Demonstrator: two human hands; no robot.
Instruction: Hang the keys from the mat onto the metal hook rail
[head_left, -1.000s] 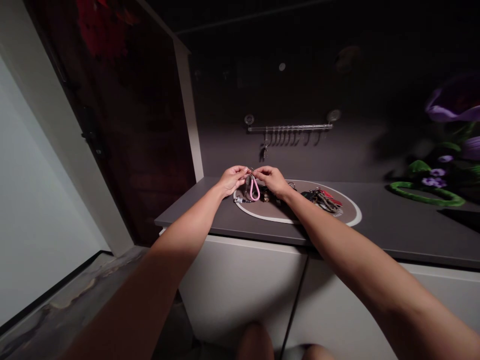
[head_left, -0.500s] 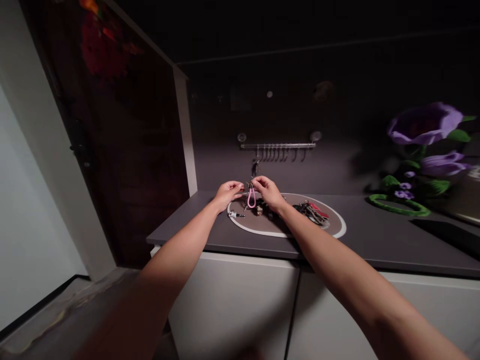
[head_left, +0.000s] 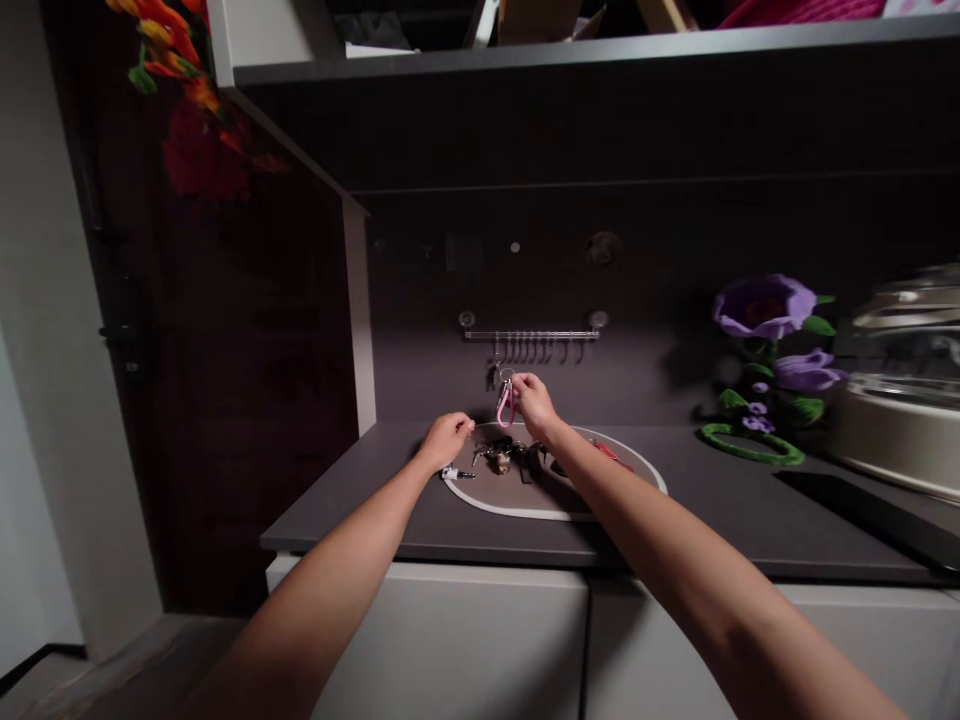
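Lifting pink loop (head_left: 504, 408) higher, seemingly in right hand (head_left: 534, 402).

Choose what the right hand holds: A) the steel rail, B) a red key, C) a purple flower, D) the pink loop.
D: the pink loop hangs from the fingertips of the right hand, above the mat.

2 hands above an oval mat (head_left: 525, 512): right hand (head_left: 535, 403) holding a pink loop keychain (head_left: 505, 405) over the mat's far rim; left hand (head_left: 446, 441) at the near-left rim, just beside a metal clip (head_left: 456, 472); keys (head_left: 495, 455) on the mat.
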